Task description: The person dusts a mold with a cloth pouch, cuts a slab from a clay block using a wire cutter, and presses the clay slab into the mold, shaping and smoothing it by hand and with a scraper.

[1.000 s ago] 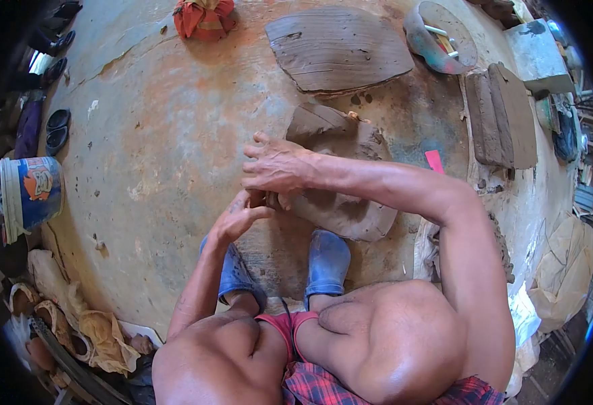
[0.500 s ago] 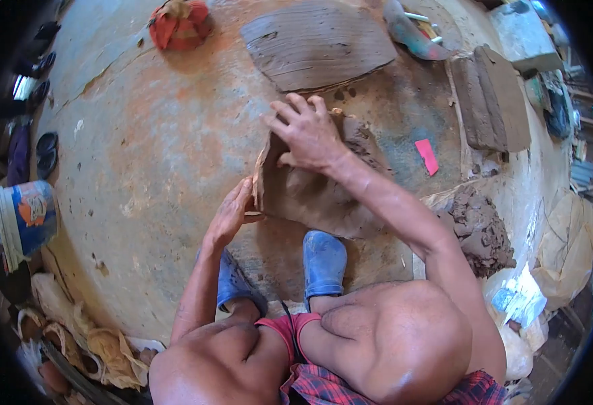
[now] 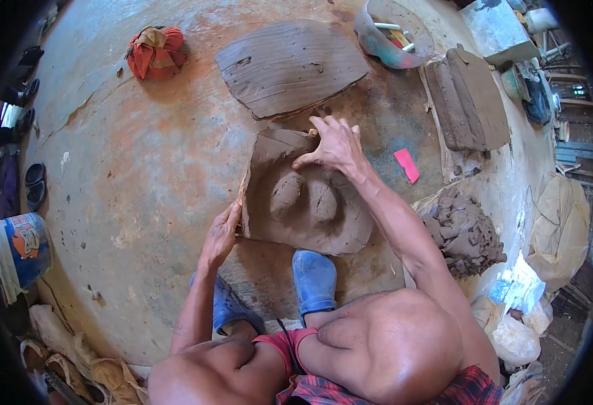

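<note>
A person in blue shoes (image 3: pixel 315 280) works low over clay (image 3: pixel 263 209) on a bare floor (image 3: pixel 148 223). The right hand (image 3: pixel 333 148), crossed over beside the left a second ago, has swung out to the clay's far edge, its fingers spread and bent, the thumb well apart; it seems to rest there rather than grip. The left hand (image 3: pixel 222 233) stays at the left edge, fingers laid along the rim, though from here I cannot tell whether it pinches.

The clay lies between the two hands, and the right hand's move bares a pair of rounded mounds (image 3: pixel 286 194) just nearer the person than that thumb. Attention, it appears, has passed from the left rim to the far side, with the left hand perhaps steadying the piece. Beyond the right hand lies a scored slab (image 3: pixel 290 71); to its right, a pink scrap (image 3: pixel 406 166), and nearer the person, a rough heap (image 3: pixel 462 233).
</note>
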A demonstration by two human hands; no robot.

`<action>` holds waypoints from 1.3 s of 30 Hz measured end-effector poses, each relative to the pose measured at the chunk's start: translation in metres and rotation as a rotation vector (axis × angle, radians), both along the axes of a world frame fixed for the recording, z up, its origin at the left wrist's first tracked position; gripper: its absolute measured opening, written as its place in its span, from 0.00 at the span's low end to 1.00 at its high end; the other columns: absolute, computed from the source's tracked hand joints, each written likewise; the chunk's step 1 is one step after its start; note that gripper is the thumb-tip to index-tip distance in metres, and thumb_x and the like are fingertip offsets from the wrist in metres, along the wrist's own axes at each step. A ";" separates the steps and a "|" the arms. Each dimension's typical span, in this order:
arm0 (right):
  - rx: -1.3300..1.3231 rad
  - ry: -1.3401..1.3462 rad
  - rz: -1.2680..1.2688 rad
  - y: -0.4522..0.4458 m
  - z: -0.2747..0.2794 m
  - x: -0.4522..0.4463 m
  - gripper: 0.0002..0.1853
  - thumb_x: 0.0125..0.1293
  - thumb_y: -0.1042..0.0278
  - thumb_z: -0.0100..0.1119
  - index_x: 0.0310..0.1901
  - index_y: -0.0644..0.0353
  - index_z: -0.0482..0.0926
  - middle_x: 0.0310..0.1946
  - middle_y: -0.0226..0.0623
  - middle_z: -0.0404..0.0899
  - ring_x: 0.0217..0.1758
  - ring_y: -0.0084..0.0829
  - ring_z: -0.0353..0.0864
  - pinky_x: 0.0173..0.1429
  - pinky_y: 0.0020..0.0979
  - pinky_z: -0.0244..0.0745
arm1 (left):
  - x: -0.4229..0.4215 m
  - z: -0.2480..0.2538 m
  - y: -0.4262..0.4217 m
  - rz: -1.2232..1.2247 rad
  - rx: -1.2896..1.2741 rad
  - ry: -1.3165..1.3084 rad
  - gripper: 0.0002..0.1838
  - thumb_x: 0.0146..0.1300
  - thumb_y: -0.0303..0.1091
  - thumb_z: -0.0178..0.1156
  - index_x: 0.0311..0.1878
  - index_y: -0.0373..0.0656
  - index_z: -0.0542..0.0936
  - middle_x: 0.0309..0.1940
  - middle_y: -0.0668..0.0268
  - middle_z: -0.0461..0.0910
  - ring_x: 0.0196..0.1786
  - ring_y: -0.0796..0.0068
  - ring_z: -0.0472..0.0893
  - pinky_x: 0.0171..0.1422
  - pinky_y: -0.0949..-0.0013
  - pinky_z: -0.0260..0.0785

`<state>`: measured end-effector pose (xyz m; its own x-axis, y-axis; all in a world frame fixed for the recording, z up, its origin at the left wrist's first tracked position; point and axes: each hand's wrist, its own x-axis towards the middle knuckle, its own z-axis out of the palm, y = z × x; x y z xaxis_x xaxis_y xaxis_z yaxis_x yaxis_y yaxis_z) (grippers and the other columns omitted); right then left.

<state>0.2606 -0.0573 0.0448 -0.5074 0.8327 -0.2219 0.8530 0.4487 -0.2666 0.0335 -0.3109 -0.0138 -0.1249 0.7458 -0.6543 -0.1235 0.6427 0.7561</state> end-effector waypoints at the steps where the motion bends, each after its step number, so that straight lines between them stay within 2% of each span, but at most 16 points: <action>1: 0.005 -0.003 0.004 0.000 0.002 -0.001 0.57 0.40 0.26 0.83 0.72 0.48 0.78 0.60 0.44 0.82 0.69 0.52 0.76 0.71 0.64 0.67 | 0.001 0.005 0.002 0.014 -0.095 -0.014 0.31 0.87 0.53 0.48 0.80 0.41 0.72 0.64 0.66 0.84 0.63 0.76 0.80 0.71 0.69 0.71; 3: 0.060 -0.030 0.111 -0.003 0.005 -0.003 0.57 0.39 0.26 0.83 0.70 0.48 0.79 0.62 0.43 0.82 0.70 0.53 0.76 0.70 0.66 0.67 | 0.001 -0.004 -0.001 0.021 -0.053 -0.014 0.31 0.87 0.53 0.49 0.80 0.41 0.73 0.64 0.66 0.84 0.63 0.75 0.80 0.71 0.69 0.71; 7: 0.029 -0.060 0.084 0.003 -0.014 0.005 0.55 0.38 0.25 0.83 0.68 0.48 0.81 0.63 0.42 0.83 0.70 0.51 0.78 0.70 0.65 0.69 | 0.003 -0.009 -0.003 0.051 0.066 -0.037 0.32 0.86 0.54 0.49 0.79 0.40 0.74 0.65 0.65 0.84 0.64 0.75 0.80 0.71 0.69 0.70; 9: -0.152 -0.010 0.015 0.011 -0.002 0.016 0.52 0.38 0.25 0.83 0.66 0.46 0.83 0.60 0.40 0.85 0.68 0.48 0.81 0.70 0.63 0.70 | 0.001 -0.007 -0.004 0.029 0.030 -0.023 0.31 0.87 0.54 0.49 0.79 0.40 0.73 0.66 0.65 0.84 0.65 0.75 0.79 0.72 0.69 0.70; 13: -0.191 -0.086 0.091 0.017 0.007 0.011 0.50 0.39 0.24 0.82 0.64 0.45 0.85 0.58 0.41 0.88 0.66 0.46 0.85 0.67 0.59 0.75 | 0.000 -0.010 -0.002 0.035 0.031 -0.059 0.31 0.87 0.52 0.49 0.79 0.39 0.73 0.70 0.65 0.81 0.69 0.75 0.78 0.76 0.70 0.67; 14: -0.195 -0.048 0.123 0.024 0.007 0.015 0.44 0.44 0.28 0.83 0.59 0.49 0.88 0.54 0.44 0.90 0.61 0.47 0.88 0.63 0.51 0.81 | 0.000 -0.013 -0.002 0.035 0.032 -0.059 0.31 0.87 0.52 0.49 0.79 0.39 0.73 0.70 0.65 0.81 0.69 0.75 0.78 0.76 0.70 0.67; 17: -0.235 -0.070 0.123 0.049 -0.013 0.027 0.38 0.48 0.34 0.84 0.54 0.54 0.90 0.46 0.47 0.91 0.54 0.49 0.90 0.57 0.46 0.84 | 0.001 -0.007 -0.001 0.045 0.018 -0.083 0.31 0.88 0.51 0.48 0.79 0.36 0.72 0.72 0.64 0.79 0.72 0.75 0.76 0.77 0.70 0.66; 18: -0.305 -0.058 0.113 0.054 -0.006 0.022 0.32 0.49 0.40 0.86 0.46 0.60 0.90 0.39 0.49 0.90 0.48 0.50 0.91 0.52 0.47 0.84 | 0.000 -0.010 -0.002 0.044 0.037 -0.087 0.31 0.88 0.51 0.49 0.79 0.36 0.72 0.73 0.63 0.79 0.73 0.74 0.76 0.78 0.70 0.65; 19: -0.304 -0.062 0.112 0.060 0.003 0.016 0.32 0.49 0.40 0.86 0.46 0.60 0.90 0.39 0.49 0.90 0.48 0.50 0.91 0.52 0.47 0.84 | 0.000 -0.013 -0.003 0.043 0.054 -0.091 0.31 0.88 0.50 0.49 0.79 0.35 0.72 0.73 0.63 0.79 0.73 0.74 0.75 0.79 0.70 0.65; 21: -0.393 -0.169 0.224 0.076 0.013 0.002 0.32 0.47 0.41 0.88 0.42 0.61 0.88 0.35 0.47 0.90 0.43 0.47 0.91 0.47 0.47 0.83 | -0.002 -0.020 -0.005 0.044 0.053 -0.113 0.31 0.87 0.50 0.49 0.79 0.35 0.72 0.73 0.63 0.79 0.73 0.74 0.75 0.79 0.70 0.64; 22: -0.398 -0.216 0.297 0.098 -0.025 -0.003 0.30 0.46 0.42 0.89 0.37 0.61 0.86 0.31 0.42 0.89 0.38 0.42 0.90 0.41 0.45 0.83 | -0.004 -0.021 -0.004 0.045 0.058 -0.130 0.30 0.87 0.49 0.49 0.79 0.35 0.72 0.73 0.63 0.78 0.74 0.74 0.75 0.79 0.70 0.64; 25: -0.593 -0.351 0.279 0.105 -0.009 -0.015 0.25 0.44 0.48 0.89 0.35 0.55 0.85 0.29 0.34 0.86 0.38 0.35 0.87 0.44 0.44 0.80 | -0.002 -0.009 -0.001 0.050 0.041 -0.148 0.30 0.88 0.49 0.50 0.79 0.35 0.72 0.73 0.62 0.79 0.73 0.75 0.75 0.79 0.69 0.65; 26: -0.619 -0.247 0.254 0.105 -0.016 -0.010 0.26 0.45 0.49 0.91 0.30 0.61 0.84 0.21 0.37 0.82 0.26 0.34 0.83 0.30 0.40 0.76 | -0.001 -0.006 0.002 0.052 0.052 -0.149 0.30 0.88 0.49 0.50 0.79 0.35 0.72 0.73 0.62 0.79 0.73 0.75 0.75 0.79 0.69 0.65; 29: -0.657 -0.297 0.286 0.104 -0.009 -0.014 0.27 0.46 0.51 0.91 0.33 0.61 0.84 0.26 0.38 0.85 0.29 0.33 0.86 0.33 0.42 0.80 | 0.003 -0.001 0.000 0.045 0.063 -0.104 0.30 0.88 0.50 0.50 0.79 0.35 0.73 0.71 0.64 0.80 0.71 0.77 0.76 0.77 0.70 0.67; 34: -0.813 -0.193 0.285 0.123 -0.046 -0.008 0.24 0.50 0.54 0.90 0.31 0.59 0.81 0.25 0.34 0.83 0.27 0.31 0.83 0.30 0.38 0.78 | -0.001 -0.002 0.001 0.038 0.031 -0.123 0.29 0.87 0.50 0.50 0.77 0.36 0.75 0.64 0.69 0.84 0.63 0.80 0.80 0.70 0.72 0.71; 39: -0.934 -0.205 0.291 0.129 -0.047 -0.011 0.22 0.50 0.56 0.90 0.31 0.61 0.85 0.23 0.30 0.83 0.25 0.25 0.80 0.30 0.33 0.76 | -0.006 0.002 0.002 0.015 -0.034 -0.143 0.29 0.87 0.49 0.50 0.77 0.35 0.75 0.64 0.67 0.84 0.63 0.79 0.80 0.71 0.72 0.71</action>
